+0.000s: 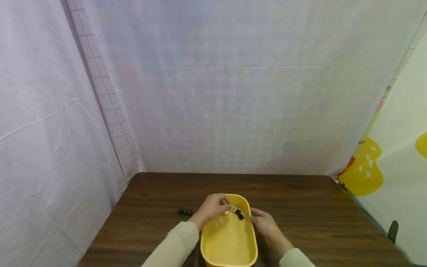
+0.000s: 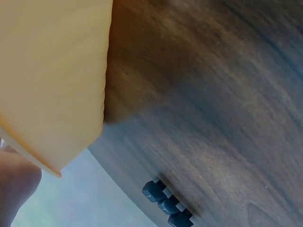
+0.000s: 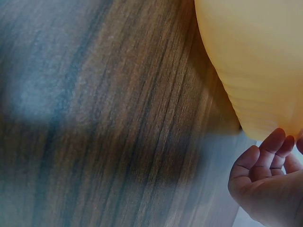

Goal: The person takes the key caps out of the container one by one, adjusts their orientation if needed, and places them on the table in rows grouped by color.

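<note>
A yellow plastic bin (image 1: 230,241) stands at the table's near side. My left hand (image 1: 215,205) reaches over its left rim, with bent fingers close to small white pieces (image 1: 227,213) near the bin's far end. Whether a piece is between those fingertips I cannot tell. Small black keycaps (image 1: 241,216) lie just right of them inside the bin. My right hand (image 1: 267,224) holds the right rim, thumb at the edge and fingers along the outside. In the right wrist view, the curled fingers (image 3: 272,146) meet the bin's outer wall (image 3: 255,61).
Left of the bin, a short row of black keycaps (image 1: 185,211) lies on the dark wooden table (image 1: 300,200); the left wrist view shows these keycaps (image 2: 168,204) closer. Pale curtains (image 1: 233,111) hang behind the table and at both sides.
</note>
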Demonstrator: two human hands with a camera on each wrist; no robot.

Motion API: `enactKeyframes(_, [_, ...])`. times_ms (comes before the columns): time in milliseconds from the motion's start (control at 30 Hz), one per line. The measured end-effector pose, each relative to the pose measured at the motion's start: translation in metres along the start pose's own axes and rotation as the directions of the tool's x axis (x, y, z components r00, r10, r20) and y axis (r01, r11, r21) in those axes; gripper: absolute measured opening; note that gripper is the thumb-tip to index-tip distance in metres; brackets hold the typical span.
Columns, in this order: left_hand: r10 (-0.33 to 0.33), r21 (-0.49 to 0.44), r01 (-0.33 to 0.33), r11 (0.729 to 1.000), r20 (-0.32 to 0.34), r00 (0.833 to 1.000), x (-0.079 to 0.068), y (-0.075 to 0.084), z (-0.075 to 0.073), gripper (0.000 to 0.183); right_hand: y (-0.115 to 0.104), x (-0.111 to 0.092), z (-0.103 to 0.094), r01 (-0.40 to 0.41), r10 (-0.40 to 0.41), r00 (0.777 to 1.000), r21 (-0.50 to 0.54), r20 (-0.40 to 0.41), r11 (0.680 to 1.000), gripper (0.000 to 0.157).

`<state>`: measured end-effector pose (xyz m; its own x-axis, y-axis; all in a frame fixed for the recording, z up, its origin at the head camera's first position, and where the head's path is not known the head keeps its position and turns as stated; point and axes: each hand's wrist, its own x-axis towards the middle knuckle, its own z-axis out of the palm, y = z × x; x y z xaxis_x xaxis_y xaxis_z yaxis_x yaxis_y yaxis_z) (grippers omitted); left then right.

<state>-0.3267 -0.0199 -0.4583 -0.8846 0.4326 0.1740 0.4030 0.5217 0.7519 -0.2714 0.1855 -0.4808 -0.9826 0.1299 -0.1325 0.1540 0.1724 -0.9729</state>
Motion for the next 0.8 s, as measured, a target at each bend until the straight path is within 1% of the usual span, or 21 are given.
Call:
enactKeyframes(67, [-0.008,-0.024,0.008,1.000,-0.003,1.000,-0.001,0.000,0.000,0.006,0.000,-0.001,0.000,0.000,0.000,1.000,0.005,-0.002,1.000,0.046])
enactKeyframes(200, [-0.014,-0.039,0.013,0.999,-0.024,1.000,-0.001,-0.001,-0.003,0.006,-0.001,-0.001,0.001,-0.003,0.003,1.000,0.007,-0.005,1.000,0.045])
enactKeyframes(267, [-0.022,-0.040,0.020,0.999,-0.038,0.999,-0.002,-0.002,-0.006,0.012,0.000,-0.001,0.001,-0.001,0.001,1.000,0.015,-0.002,1.000,0.045])
enactKeyframes(400, [-0.059,-0.044,0.056,0.997,-0.060,0.996,-0.004,-0.006,-0.016,0.032,0.000,-0.001,0.002,0.005,-0.005,1.000,0.025,0.006,1.000,0.044])
enactKeyframes(467, [-0.072,-0.041,0.069,0.997,-0.079,0.994,-0.005,-0.008,-0.023,0.035,-0.001,-0.001,0.002,0.004,-0.004,1.000,0.013,0.002,1.000,0.044])
enactKeyframes(533, [-0.068,-0.036,0.065,0.997,-0.111,0.991,-0.007,-0.012,-0.032,0.031,-0.001,-0.001,0.001,0.004,-0.004,1.000,-0.005,0.000,1.000,0.044])
enactKeyframes(667, [-0.060,-0.022,0.057,0.998,-0.183,0.981,-0.012,-0.023,-0.053,0.024,-0.002,-0.001,0.001,0.005,-0.005,1.000,-0.004,0.000,1.000,0.044])
enactKeyframes(800, [-0.101,-0.031,0.096,0.995,-0.239,0.966,-0.021,-0.040,-0.075,0.024,-0.002,0.000,0.002,0.001,-0.001,1.000,0.018,0.000,1.000,0.044])
